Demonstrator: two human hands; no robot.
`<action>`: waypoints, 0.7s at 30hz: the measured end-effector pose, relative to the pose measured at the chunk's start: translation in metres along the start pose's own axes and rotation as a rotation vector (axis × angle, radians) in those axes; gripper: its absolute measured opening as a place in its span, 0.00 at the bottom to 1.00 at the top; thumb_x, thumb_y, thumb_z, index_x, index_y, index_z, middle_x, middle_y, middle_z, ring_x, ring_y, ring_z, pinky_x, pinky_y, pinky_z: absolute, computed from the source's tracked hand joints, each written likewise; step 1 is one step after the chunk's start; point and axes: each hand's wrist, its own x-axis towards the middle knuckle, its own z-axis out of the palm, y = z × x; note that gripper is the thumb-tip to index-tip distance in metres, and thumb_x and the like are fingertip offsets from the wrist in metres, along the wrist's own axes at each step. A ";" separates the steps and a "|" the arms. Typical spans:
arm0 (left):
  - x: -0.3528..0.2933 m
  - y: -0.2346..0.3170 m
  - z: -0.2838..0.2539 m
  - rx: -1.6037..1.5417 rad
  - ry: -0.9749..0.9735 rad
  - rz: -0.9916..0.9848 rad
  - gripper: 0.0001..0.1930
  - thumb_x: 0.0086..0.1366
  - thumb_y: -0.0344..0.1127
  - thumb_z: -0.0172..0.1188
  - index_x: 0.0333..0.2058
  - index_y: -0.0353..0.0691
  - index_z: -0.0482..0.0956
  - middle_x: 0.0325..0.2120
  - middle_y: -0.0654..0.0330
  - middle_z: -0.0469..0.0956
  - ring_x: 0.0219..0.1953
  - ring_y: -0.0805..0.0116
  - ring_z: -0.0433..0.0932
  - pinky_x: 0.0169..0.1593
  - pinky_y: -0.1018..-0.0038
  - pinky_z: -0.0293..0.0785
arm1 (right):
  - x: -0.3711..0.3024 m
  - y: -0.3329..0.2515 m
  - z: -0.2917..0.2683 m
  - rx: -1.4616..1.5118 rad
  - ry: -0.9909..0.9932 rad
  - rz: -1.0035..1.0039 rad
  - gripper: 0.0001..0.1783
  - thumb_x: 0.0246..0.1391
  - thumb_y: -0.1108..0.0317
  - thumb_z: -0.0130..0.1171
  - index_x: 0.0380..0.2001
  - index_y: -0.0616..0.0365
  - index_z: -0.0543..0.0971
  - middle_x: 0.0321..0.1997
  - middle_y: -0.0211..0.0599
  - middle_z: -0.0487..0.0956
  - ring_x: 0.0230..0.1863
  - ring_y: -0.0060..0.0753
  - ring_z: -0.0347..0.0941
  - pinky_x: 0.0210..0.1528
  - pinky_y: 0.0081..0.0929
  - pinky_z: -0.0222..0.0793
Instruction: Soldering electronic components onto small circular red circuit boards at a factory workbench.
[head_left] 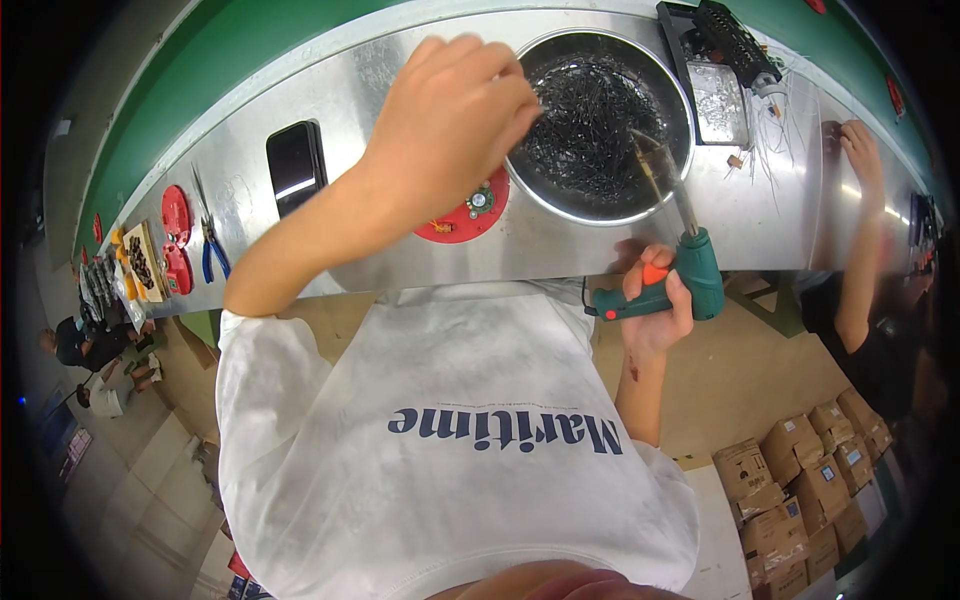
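Note:
My left hand (pixel 455 110) reaches over the steel bench, fingers pinched together at the left rim of a round metal bowl (pixel 680 95) full of small dark metal pieces (pixel 590 120). Whether the fingertips hold a piece is hidden. Just below that hand lies a red round part (pixel 455 225) with a small metal fitting (pixel 481 200) on it. My right hand (pixel 655 300) grips a green powered hand tool (pixel 700 275) with an orange trigger at the bench's near edge. Its thin shaft (pixel 665 175) points up over the bowl.
A black phone (pixel 297 165) lies on the steel bench (pixel 780 220) at left. Further left are blue pliers (pixel 213 255) and red discs (pixel 176 215). A tray (pixel 715 95) holds parts at back right. Another person's hand (pixel 862 150) works at the right. Cardboard boxes (pixel 810 480) are stacked on the floor.

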 end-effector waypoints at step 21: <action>-0.121 0.068 0.007 -0.717 0.080 -0.596 0.06 0.52 0.24 0.67 0.30 0.34 0.81 0.31 0.62 0.77 0.25 0.77 0.70 0.25 0.81 0.63 | 0.018 0.011 0.116 -0.488 -0.326 -0.022 0.18 0.44 0.88 0.62 0.40 0.65 0.75 0.42 0.40 0.75 0.36 0.25 0.75 0.38 0.22 0.72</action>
